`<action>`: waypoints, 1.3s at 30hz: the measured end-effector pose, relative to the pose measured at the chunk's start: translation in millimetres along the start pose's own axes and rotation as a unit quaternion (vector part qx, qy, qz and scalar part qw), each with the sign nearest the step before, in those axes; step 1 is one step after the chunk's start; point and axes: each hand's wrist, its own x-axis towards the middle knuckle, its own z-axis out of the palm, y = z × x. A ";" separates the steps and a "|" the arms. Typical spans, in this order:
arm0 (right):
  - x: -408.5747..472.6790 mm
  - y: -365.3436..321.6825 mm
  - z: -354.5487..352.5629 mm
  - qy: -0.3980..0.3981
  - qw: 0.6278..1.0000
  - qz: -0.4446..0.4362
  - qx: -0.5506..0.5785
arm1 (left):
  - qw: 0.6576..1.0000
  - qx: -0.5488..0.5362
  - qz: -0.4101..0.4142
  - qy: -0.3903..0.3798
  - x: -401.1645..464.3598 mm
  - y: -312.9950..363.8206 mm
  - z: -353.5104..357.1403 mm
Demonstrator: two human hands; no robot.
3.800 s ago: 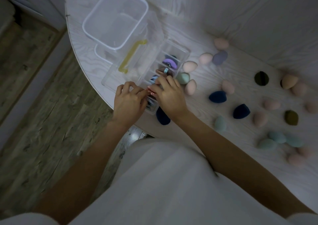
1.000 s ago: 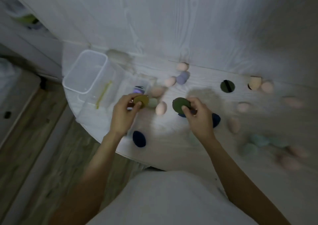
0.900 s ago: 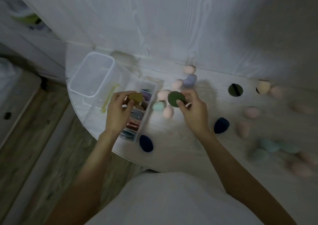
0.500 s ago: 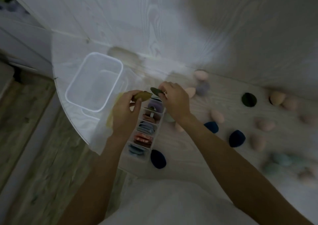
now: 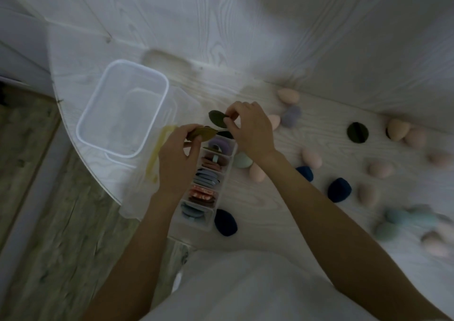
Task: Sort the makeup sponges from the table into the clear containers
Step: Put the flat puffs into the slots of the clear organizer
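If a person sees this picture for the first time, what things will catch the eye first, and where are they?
First the two hands at the centre: the left hand pinches an olive puff, the right hand a dark green puff, both above the far end of the divided organiser filled with coloured puffs. Then the clear tub on the left, and the sponges scattered across the table on the right.

No readable text, label, brand, number or sign appeared anywhere; the clear tub (image 5: 122, 104), the divided organizer (image 5: 208, 188) and the sponges on the desk (image 5: 270, 198) bore no legible markings.
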 end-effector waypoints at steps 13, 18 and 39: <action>1.1 1.5 11.9 -0.058 0.983 -0.065 -0.160 | 0.999 0.026 0.030 -0.007 -6.2 1.9 -1.9; -2.6 3.6 8.4 -0.089 0.991 0.006 -0.096 | 0.999 0.006 0.031 0.008 -6.9 5.0 -5.7; -31.6 -6.0 2.6 0.005 0.992 -0.054 -0.114 | 0.999 0.022 0.025 0.006 -8.6 3.7 -4.3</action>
